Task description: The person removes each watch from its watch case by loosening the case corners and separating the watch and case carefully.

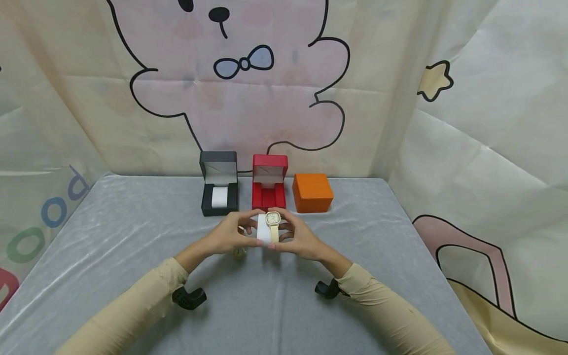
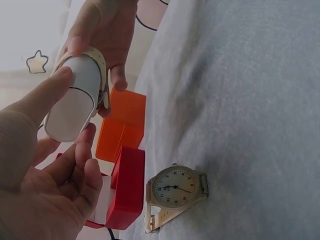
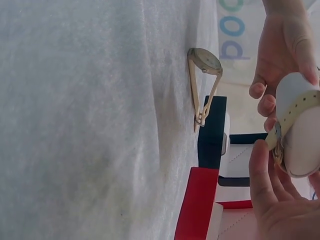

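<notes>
Between both hands, above the table, is a white watch cushion with a cream-strapped watch wrapped around its right end. My left hand pinches the cushion's left end, the thumb pressing its side in the left wrist view. At the strapped end, my right hand grips cushion and watch between thumb and fingers. The strap's buckle shows in the right wrist view, looped round the cushion. A second watch, with a round dial and pale strap, lies on the table below the left hand.
Behind the hands stand an open black watch box with a white cushion inside and an open red box. A closed orange box is on their right. Grey cloth covers the table; printed curtains hang behind it.
</notes>
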{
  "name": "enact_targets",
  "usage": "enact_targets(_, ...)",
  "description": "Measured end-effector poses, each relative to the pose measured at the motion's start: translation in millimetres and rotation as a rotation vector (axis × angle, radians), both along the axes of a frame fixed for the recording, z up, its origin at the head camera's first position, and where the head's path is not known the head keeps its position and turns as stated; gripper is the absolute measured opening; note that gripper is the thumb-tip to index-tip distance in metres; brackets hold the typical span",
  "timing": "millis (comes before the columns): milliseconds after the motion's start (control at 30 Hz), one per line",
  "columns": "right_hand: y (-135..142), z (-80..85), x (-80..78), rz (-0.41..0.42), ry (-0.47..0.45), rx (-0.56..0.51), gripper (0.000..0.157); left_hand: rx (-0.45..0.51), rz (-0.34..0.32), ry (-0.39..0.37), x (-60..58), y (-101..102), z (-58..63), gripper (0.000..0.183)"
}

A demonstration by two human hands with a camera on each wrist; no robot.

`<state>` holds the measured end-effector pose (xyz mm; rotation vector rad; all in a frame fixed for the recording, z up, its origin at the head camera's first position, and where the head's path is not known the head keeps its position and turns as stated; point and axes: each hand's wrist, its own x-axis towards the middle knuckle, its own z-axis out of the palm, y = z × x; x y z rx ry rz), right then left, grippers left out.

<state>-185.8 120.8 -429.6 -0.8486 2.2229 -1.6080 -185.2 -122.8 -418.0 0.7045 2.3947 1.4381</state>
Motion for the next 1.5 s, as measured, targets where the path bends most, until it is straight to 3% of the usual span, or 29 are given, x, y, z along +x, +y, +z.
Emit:
enact_targets(633,6.1,7.0,-2.4,0.11,-0.02,0.009,0.077,-0.018,-0.049,-0.023,-0.6,-6.2,0.8,0.076)
enact_targets(933,5.8,7.3,0.7,0.065,-0.043,0.036,0.077,0.01,-0.038,-0.024,-0.5,-7.6,-1.9,0.073)
enact_targets(1300,7.2,7.0,1.5,-0.001,-0.087,-0.075,0.079,0.054,0.048,-0.005,0.1,-6.6,-2.5,0.07)
enact_targets(1500,10.0,5.1,0.0,0.002,-0.081,-0.078,0.08,0.049,0.053,-0.007,-0.8,-7.7,-1.0,0.071)
